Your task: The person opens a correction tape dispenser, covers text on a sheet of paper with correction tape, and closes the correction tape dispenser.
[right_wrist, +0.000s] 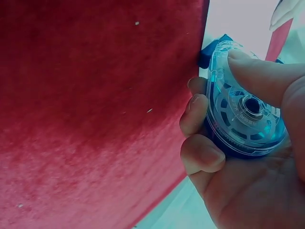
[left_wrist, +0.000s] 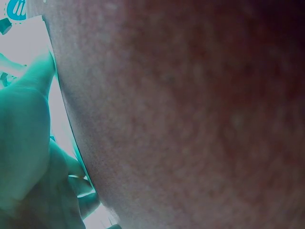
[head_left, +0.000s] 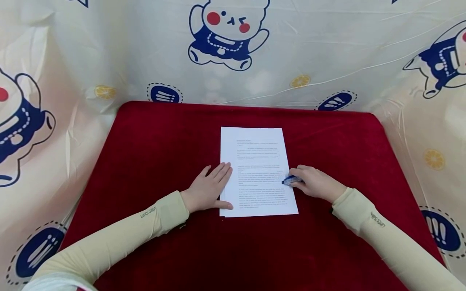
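Printed white sheets of paper (head_left: 255, 161) lie slightly offset, one over another, with lines of small text. My left hand (head_left: 209, 188) rests flat on their left edge, fingers straight and thumb spread toward the lower corner; the left wrist view shows this hand (left_wrist: 28, 129) at the paper's edge. In my right hand (head_left: 314, 182) is a correction tape dispenser (right_wrist: 248, 109), clear-bodied with a blue tip and a reel inside. Thumb and curled fingers grip it from both sides. Its tip meets the right side of the text, about two thirds down the page.
Dark red cloth (head_left: 156, 153) covers the table under the paper. A pale curtain (head_left: 145, 48) with cartoon bears hangs behind the table and at both sides. Cream sleeves (head_left: 123, 234) cover both forearms. A few light specks dot the cloth in the right wrist view.
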